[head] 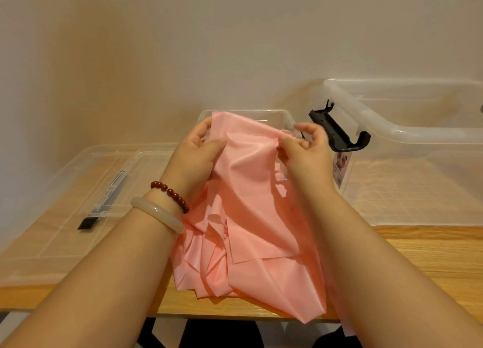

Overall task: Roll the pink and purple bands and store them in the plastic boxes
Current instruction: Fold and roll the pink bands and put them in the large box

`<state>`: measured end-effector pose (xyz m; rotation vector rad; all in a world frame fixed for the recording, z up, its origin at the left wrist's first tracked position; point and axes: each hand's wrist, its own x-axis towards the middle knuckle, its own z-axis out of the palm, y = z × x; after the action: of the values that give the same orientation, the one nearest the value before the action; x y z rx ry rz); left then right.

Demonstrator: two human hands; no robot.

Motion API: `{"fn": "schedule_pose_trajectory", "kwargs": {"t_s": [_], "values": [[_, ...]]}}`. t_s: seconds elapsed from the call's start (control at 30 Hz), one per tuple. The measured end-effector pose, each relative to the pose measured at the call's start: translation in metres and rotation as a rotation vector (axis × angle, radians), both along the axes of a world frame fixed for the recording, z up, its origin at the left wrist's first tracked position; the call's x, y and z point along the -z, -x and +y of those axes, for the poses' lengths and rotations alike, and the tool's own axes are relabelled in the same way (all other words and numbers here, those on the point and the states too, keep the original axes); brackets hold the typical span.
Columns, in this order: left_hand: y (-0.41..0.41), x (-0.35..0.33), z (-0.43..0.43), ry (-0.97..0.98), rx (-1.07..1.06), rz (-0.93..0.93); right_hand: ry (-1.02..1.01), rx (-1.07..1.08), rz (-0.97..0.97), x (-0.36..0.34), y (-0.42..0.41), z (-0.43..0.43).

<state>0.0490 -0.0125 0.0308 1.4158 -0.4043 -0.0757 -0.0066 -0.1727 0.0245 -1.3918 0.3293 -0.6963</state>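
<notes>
band (248,190) before box (285,117), lid (78,190) left

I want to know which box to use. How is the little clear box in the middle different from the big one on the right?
The small box looks much smaller than the big box. The big box has a black latch and a sticker on its end; the small box shows neither. The pink band hides much of the small box; the big box is uncovered. Both are clear plastic, with no lid on.
</notes>
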Motion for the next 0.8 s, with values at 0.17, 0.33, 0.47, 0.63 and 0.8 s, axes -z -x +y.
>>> {"fn": "schedule_pose_trajectory", "kwargs": {"t_s": [0.17,0.33,0.47,0.63,0.8], "values": [[-0.026,-0.012,-0.008,-0.204,-0.239,-0.223,0.299,0.171,-0.004,-0.024,-0.024,-0.007],[-0.045,-0.027,-0.018,-0.490,-0.306,-0.268,0.497,0.002,0.207,-0.037,-0.050,-0.016],[-0.049,-0.024,-0.012,-0.579,-0.351,-0.308,0.676,0.044,0.306,-0.032,-0.051,-0.019],[-0.020,-0.002,-0.006,-0.486,-0.472,-0.495,0.803,0.186,0.166,-0.013,-0.027,-0.011],[0.007,0.020,-0.012,-0.609,-0.290,-0.410,0.766,0.303,0.230,0.019,0.004,-0.005]]}}
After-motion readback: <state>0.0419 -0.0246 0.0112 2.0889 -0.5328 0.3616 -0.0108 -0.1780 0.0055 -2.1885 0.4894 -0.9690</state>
